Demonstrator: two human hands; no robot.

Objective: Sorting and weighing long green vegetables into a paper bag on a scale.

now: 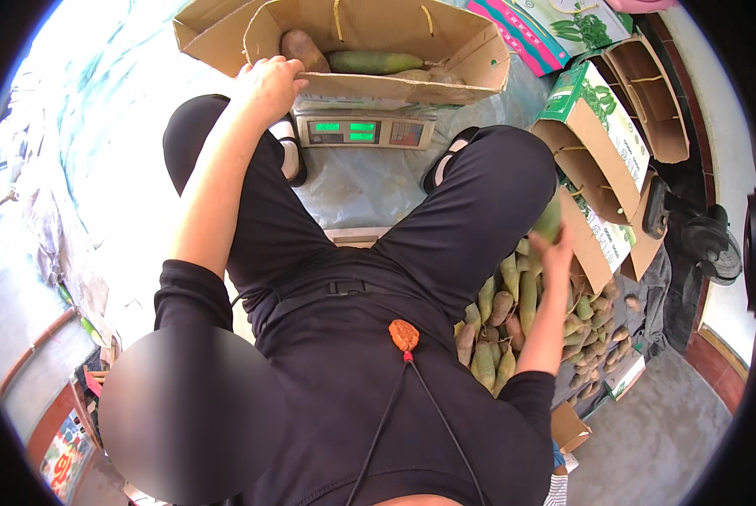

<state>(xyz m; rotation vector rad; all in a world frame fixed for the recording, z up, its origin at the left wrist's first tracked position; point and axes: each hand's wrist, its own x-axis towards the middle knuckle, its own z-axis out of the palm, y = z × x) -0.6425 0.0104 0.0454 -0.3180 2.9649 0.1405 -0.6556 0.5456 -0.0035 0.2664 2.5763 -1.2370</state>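
Observation:
My left hand (270, 88) grips the near left rim of an open cardboard box (378, 88), fingers curled over its edge. Inside the box lie a long green radish (375, 61), a brownish-red radish (305, 51) and paler roots partly hidden by the near wall. The box rests on a digital scale (365, 131) with lit green displays. Down at the right, beside my right knee, my right hand (553, 250) holds a green radish (549, 221), blurred by motion. Below that hand is a pile of green and reddish radishes (504, 325).
Open cardboard boxes with green printing (597, 143) stand along the right, near a black fan (708, 244). Smaller roots (601, 341) spread out past the pile. Plastic sheeting (344, 190) covers the floor between my feet. A blurred round patch hides the lower left.

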